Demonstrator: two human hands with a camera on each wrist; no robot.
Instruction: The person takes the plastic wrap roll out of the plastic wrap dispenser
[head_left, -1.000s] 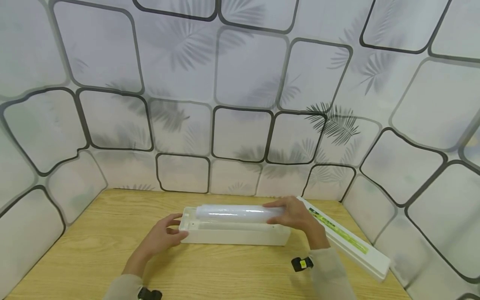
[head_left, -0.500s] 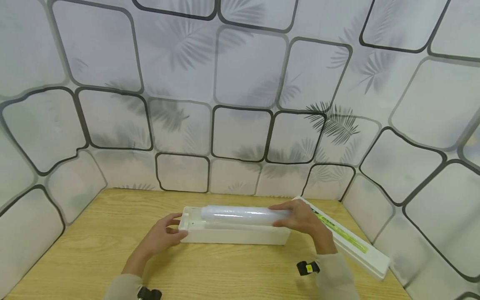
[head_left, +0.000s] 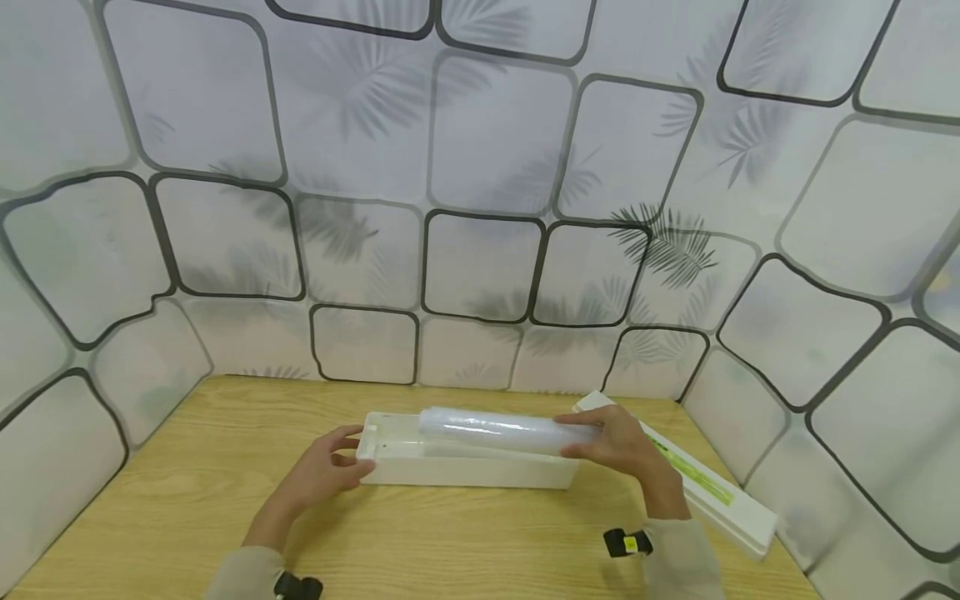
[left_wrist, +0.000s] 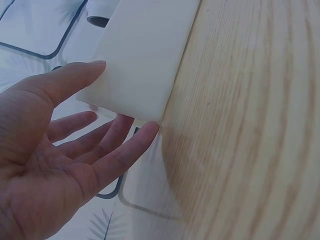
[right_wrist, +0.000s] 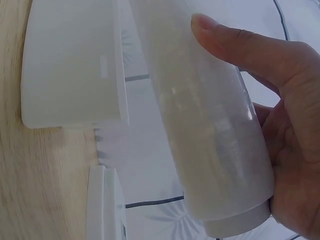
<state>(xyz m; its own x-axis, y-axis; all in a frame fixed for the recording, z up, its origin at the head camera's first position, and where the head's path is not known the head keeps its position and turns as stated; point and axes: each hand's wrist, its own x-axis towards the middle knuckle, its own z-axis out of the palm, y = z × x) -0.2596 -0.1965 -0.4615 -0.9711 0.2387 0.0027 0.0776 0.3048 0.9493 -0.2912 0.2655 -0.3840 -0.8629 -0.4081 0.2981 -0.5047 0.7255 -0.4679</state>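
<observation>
A roll of cling film point(head_left: 495, 428), glossy and translucent white, slants over a long white plastic box point(head_left: 465, 473). My right hand point(head_left: 615, 443) grips the roll near its right end. In the right wrist view, the thumb lies across the cling film point(right_wrist: 210, 140) and the core juts out at the lower end. My left hand point(head_left: 322, 468) holds the left end of the box, thumb on the long front side and fingers at the end wall. The left wrist view shows the fingertips point(left_wrist: 150, 129) at the bottom corner of the box.
A long white lid point(head_left: 738, 521) with a green label lies slanted on the wooden table point(head_left: 420, 542), right of the box. Behind and on both sides rise walls with a patterned covering point(head_left: 480, 275).
My right hand has moved right with the roll of cling film, whose left end has shifted away from the box's left end. The left hand and box have stayed in place.
</observation>
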